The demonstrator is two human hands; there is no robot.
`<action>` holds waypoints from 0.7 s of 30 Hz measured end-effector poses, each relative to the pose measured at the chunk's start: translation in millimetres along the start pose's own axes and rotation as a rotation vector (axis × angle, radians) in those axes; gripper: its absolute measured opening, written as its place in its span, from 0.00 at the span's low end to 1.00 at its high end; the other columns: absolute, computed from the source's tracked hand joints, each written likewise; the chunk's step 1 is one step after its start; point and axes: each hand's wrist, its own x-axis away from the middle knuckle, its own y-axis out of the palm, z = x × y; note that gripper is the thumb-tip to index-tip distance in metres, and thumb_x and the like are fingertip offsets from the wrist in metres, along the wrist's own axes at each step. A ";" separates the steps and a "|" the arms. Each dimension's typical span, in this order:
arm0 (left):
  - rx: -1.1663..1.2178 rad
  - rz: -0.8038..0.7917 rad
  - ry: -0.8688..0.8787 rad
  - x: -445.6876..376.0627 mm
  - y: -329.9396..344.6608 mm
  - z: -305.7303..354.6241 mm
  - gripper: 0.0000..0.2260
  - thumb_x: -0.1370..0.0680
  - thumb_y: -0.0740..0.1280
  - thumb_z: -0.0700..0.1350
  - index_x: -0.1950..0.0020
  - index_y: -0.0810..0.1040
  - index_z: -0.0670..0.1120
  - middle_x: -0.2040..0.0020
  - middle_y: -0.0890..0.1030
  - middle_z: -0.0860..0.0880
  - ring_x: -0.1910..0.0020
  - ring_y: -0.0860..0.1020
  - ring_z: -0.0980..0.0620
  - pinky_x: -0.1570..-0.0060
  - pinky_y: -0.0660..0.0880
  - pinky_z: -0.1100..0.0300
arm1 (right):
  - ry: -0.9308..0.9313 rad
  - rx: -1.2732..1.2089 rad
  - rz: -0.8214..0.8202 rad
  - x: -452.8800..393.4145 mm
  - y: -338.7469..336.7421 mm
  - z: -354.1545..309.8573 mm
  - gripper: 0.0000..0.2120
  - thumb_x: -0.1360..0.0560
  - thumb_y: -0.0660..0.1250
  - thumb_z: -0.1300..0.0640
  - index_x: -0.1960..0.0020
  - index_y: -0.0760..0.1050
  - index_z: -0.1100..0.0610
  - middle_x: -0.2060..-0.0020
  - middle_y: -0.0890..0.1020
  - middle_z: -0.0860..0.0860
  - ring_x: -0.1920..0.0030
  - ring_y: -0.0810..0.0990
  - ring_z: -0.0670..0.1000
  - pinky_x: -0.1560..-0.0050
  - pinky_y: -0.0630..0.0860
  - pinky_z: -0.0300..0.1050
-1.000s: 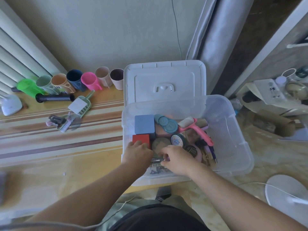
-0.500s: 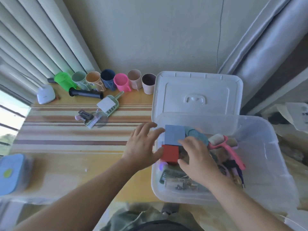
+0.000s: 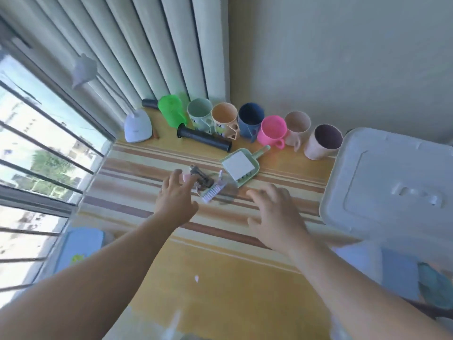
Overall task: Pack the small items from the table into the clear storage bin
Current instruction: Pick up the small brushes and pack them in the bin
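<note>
We see the small brush (image 3: 212,191) and dark clips (image 3: 202,179) lying mid-bench (image 3: 220,278), just beside the green scoop (image 3: 241,168). Left hand (image 3: 175,201) spread, fingertips at the clips, grasping nothing. Right hand (image 3: 275,217) spread above the stripes, released. Clear storage bin (image 3: 362,266) at right edge, white lid (image 3: 392,187) behind it. Cups (image 3: 273,131) line the wall.

Bright daylight pours in from the window (image 3: 36,155) on the left (its panes washed out). The whole frame is motion-blurred, both hands smeared, and straight lines bow toward the edges.
</note>
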 end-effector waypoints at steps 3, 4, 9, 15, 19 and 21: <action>-0.018 -0.133 0.008 -36.8 5.4 -20.9 0.40 0.24 0.68 0.43 0.20 0.50 0.62 0.19 0.47 0.46 0.22 0.56 0.34 0.29 0.68 0.39 | 0.015 0.018 -0.121 -53.8 27.5 -27.1 0.28 0.22 0.68 0.48 0.24 0.66 0.47 0.30 0.67 0.50 0.31 0.67 0.58 0.36 0.75 0.57; -0.019 -0.154 0.029 -47.1 7.6 -23.2 0.41 0.23 0.67 0.40 0.19 0.48 0.63 0.18 0.46 0.47 0.22 0.56 0.34 0.30 0.69 0.39 | 0.025 0.024 -0.154 -68.4 36.6 -33.3 0.28 0.22 0.68 0.49 0.24 0.66 0.47 0.30 0.67 0.50 0.31 0.66 0.58 0.39 0.75 0.56; -0.053 -0.161 0.231 -86.6 26.5 -23.7 0.39 0.24 0.65 0.35 0.21 0.54 0.64 0.19 0.50 0.52 0.28 0.66 0.37 0.38 0.77 0.44 | 0.068 0.076 -0.238 -121.0 76.7 -45.7 0.31 0.23 0.70 0.53 0.22 0.66 0.48 0.28 0.66 0.51 0.31 0.67 0.59 0.47 0.75 0.54; -0.053 -0.232 0.246 -81.0 50.3 -39.3 0.25 0.22 0.66 0.45 0.28 0.66 0.60 0.33 0.70 0.48 0.47 0.79 0.40 0.54 0.80 0.47 | 0.180 0.122 -0.257 -144.7 93.6 -41.7 0.38 0.25 0.66 0.67 0.21 0.62 0.42 0.35 0.64 0.53 0.39 0.67 0.58 0.52 0.77 0.55; 0.029 -0.254 0.228 -51.1 69.5 -51.5 0.23 0.22 0.67 0.51 0.28 0.66 0.62 0.35 0.70 0.50 0.48 0.80 0.41 0.58 0.80 0.49 | 0.218 0.207 -0.238 -152.2 90.9 -39.4 0.39 0.23 0.63 0.65 0.19 0.56 0.37 0.41 0.64 0.54 0.48 0.69 0.58 0.56 0.71 0.52; 0.049 -0.273 0.239 -35.2 78.4 -56.7 0.22 0.23 0.68 0.51 0.31 0.66 0.61 0.38 0.70 0.50 0.50 0.80 0.42 0.59 0.80 0.49 | 0.207 0.264 -0.243 -154.0 91.1 -40.9 0.36 0.23 0.65 0.62 0.22 0.58 0.37 0.41 0.63 0.55 0.49 0.68 0.58 0.56 0.69 0.52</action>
